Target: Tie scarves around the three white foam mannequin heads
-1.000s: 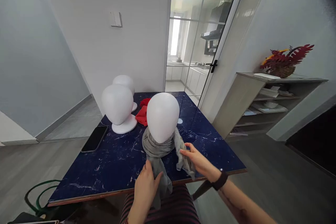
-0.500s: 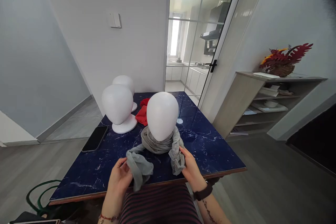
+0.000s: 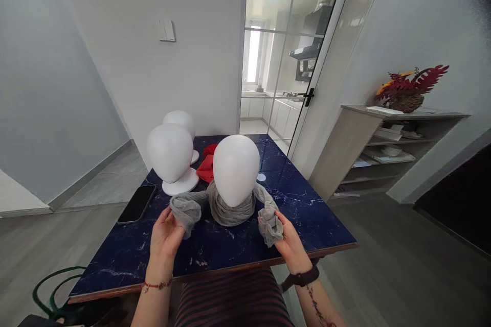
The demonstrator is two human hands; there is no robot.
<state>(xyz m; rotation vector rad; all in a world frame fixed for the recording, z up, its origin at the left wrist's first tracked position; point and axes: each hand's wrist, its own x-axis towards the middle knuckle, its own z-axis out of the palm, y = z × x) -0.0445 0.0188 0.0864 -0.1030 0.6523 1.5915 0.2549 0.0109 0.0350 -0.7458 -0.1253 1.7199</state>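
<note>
A white foam mannequin head (image 3: 235, 168) stands near the front of the dark blue marble table (image 3: 215, 250). A grey scarf (image 3: 229, 210) is wound round its neck, with one end trailing out to each side. My left hand (image 3: 165, 237) grips the left end of the scarf, pulled out to the left above the table. My right hand (image 3: 288, 237) is closed on the bunched right end. Both hands are level with the neck of the head, one on each side.
Two more white mannequin heads (image 3: 171, 156) stand at the back left, with a red cloth (image 3: 207, 166) beside them. A black phone (image 3: 137, 203) lies at the table's left edge. A wooden shelf (image 3: 383, 138) with dried flowers stands to the right, a glass door behind.
Both hands have lifted and drawn apart, pulling the two scarf ends outward to either side of the head. A second ago the ends hung down at the table's front.
</note>
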